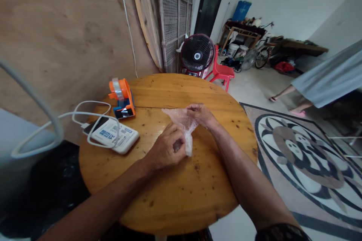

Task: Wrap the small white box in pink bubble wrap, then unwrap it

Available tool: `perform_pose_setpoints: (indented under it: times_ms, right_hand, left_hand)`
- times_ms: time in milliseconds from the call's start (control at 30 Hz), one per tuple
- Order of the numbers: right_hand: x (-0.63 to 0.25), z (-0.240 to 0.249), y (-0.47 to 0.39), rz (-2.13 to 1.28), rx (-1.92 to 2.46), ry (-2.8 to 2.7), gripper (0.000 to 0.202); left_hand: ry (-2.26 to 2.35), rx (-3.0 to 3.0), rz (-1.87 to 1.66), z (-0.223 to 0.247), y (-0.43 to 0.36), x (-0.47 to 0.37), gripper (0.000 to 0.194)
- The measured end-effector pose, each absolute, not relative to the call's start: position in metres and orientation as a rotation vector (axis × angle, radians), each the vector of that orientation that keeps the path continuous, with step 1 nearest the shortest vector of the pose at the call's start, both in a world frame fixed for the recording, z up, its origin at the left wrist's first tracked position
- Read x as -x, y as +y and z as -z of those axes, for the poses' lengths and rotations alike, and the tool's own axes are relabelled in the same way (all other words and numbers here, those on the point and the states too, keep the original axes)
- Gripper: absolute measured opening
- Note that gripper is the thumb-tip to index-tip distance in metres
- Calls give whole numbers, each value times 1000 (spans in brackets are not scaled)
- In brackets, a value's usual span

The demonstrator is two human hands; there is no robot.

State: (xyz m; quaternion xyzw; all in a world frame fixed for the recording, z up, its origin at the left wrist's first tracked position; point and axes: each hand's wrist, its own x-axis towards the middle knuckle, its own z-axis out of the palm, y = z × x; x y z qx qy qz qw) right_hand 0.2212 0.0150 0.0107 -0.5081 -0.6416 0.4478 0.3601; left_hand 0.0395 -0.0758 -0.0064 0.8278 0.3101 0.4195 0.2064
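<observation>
A crumpled piece of translucent bubble wrap (181,117) is held over the middle of the round wooden table (169,211). My left hand (167,146) has its fingers curled, thumb and fingertips pinched on the near part of the wrap. Farther off and to the right, my right hand (201,115) pinches the wrap's upper right part. One corner spreads out toward the left, and a bunched end hangs beside my left fingertips. Whether anything lies inside the wrap cannot be made out.
An orange and blue tape dispenser (124,99) stands at the table's back left. Nearer is a white power bank (120,135) with a looped white cable. Beyond the table are a fan (197,54) and a red chair (223,70). A person's legs (304,106) show at the right.
</observation>
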Motion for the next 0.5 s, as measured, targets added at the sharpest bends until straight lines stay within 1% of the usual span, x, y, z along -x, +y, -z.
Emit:
perform_pose_setpoints:
  times_ms: [167, 333, 500]
  right_hand:
    - [-218, -10, 14, -1138, 1394, -1561, 26]
    - [-220, -4, 17, -1175, 1389, -1494, 32]
    - [-222, -4, 20, -1270, 1411, -1350, 27]
  left_hand:
    - [940, -2284, -1165, 4, -79, -39, 8]
    - [1019, -2261, -1193, 4, -81, -40, 9]
    - [1019, -2267, -1126, 4, -81, -39, 6]
